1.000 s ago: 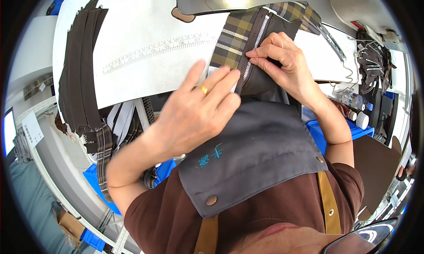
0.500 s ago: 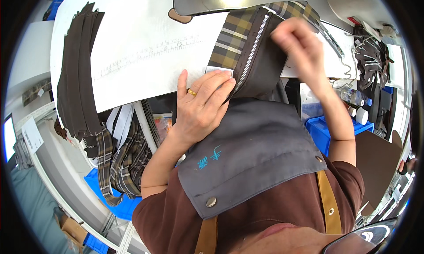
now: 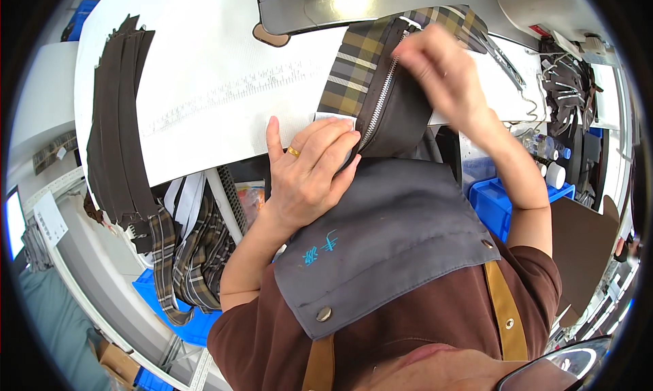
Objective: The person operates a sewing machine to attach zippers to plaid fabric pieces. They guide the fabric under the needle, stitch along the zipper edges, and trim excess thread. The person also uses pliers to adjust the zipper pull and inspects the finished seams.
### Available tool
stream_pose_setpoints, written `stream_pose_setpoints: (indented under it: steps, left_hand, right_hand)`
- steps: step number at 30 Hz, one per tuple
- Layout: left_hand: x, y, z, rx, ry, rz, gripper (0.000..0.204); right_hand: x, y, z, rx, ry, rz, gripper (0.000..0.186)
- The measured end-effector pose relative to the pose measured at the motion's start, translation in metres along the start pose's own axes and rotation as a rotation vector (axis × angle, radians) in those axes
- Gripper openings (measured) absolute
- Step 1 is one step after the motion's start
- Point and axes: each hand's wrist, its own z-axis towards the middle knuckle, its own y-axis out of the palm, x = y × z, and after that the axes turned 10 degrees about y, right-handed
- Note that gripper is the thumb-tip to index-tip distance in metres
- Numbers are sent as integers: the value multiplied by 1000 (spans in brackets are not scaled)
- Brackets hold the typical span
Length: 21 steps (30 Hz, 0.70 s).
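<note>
A plaid and dark brown fabric piece with a metal zipper lies over the near edge of the white sewing table. My left hand, a gold ring on one finger, presses flat on the piece's near end, fingers spread. My right hand is blurred by motion and rests on the fabric's far right side beside the zipper, fingers curled on the cloth. The sewing machine base stands just beyond the piece.
A stack of dark brown strips lies along the table's left edge. Plaid pieces hang over a blue bin below. Blue bins, small bottles and a heap of dark straps sit at the right.
My right hand has moved from the zipper's middle up toward the far end of the piece. My left hand has slid lower along the fabric's near end.
</note>
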Motion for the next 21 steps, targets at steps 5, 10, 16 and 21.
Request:
stream_pose_setpoints:
  steps: [5, 10, 16, 21]
  left_hand:
    - [4, -2, 8, -38, -21, 37, 45]
    - [1, 6, 10, -35, 1, 73, 48]
    - [1, 11, 6, -4, -7, 83, 48]
    - [3, 10, 7, -4, -18, 84, 47]
  right_hand:
    - [3, -11, 5, -55, 6, -134, 7]
    - [-4, -4, 15, -132, -282, -461, 13]
    - [7, -8, 14, -149, -290, -207, 14]
    - [-33, -7, 7, -401, -469, -519, 21]
